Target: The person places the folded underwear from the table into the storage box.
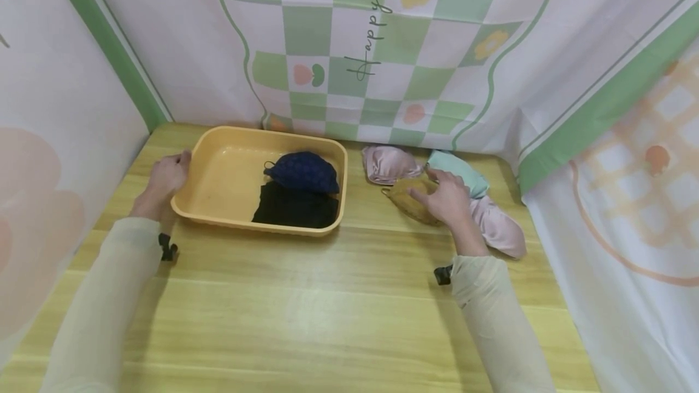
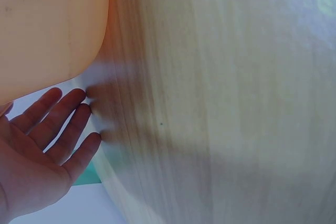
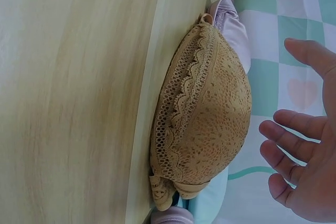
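My left hand (image 1: pixel 166 178) is at the left end of a yellow plastic basin (image 1: pixel 218 219). In the left wrist view its fingers (image 2: pixel 59 119) are extended and spread beside the basin wall (image 2: pixel 47 35), while the thumb is mostly hidden. A navy folded bra (image 1: pixel 303 171) and a black folded cloth (image 1: pixel 295 208) lie in the basin's right half. My right hand (image 1: pixel 449 200) hovers over a mustard lace bra (image 1: pixel 406 200). In the right wrist view that hand (image 3: pixel 312 150) has parted fingers, with a gap between them and the lace cup (image 3: pixel 220 114).
Around the mustard bra lie a pink satin bra (image 1: pixel 389 164), a mint folded garment (image 1: pixel 464 173) and another pink piece (image 1: pixel 499 230). Behind the wooden table (image 1: pixel 306 302) hangs a checked curtain (image 1: pixel 306 29), with more curtain on both sides.
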`<state>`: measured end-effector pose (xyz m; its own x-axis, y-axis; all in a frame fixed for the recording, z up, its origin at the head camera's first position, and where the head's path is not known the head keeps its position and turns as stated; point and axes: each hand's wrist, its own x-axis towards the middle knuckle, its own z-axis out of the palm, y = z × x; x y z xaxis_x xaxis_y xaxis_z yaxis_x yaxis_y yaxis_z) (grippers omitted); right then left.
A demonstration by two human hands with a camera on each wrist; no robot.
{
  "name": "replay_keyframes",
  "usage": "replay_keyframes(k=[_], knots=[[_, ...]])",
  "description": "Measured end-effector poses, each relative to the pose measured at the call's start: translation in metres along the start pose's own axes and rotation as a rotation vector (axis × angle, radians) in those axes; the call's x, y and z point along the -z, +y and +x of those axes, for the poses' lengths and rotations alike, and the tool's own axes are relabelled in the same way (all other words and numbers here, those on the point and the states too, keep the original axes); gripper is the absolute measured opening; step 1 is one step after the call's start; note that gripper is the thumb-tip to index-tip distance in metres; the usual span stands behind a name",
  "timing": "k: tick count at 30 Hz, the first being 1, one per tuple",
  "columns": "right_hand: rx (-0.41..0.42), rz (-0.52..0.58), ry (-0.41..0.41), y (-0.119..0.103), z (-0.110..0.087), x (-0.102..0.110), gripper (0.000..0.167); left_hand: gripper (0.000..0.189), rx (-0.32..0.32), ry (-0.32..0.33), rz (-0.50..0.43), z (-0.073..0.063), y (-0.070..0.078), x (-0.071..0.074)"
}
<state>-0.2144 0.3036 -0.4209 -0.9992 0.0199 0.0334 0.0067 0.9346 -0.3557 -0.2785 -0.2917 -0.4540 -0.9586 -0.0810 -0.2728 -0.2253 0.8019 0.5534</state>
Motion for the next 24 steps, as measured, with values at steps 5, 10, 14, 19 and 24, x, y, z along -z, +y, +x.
replay_keyframes(k=[5,10,14,19,24], knots=[[-0.017,0.005,0.004,0.002,-0.001,0.0,0.082,0.085,-0.01,0.003,-0.004,-0.001,0.0,-0.001],[-0.028,0.01,-0.007,0.003,-0.002,-0.002,0.083,0.083,-0.02,0.025,-0.021,-0.002,-0.001,-0.003],[-0.026,0.014,-0.012,0.005,-0.003,-0.002,0.086,0.084,-0.014,0.025,-0.026,-0.004,-0.002,-0.003],[-0.034,0.017,-0.021,0.008,-0.004,-0.002,0.087,0.086,-0.01,0.008,-0.022,-0.004,-0.001,-0.003],[-0.036,0.008,-0.006,0.011,-0.003,-0.001,0.088,0.087,-0.014,0.005,-0.018,-0.003,-0.001,-0.002]])
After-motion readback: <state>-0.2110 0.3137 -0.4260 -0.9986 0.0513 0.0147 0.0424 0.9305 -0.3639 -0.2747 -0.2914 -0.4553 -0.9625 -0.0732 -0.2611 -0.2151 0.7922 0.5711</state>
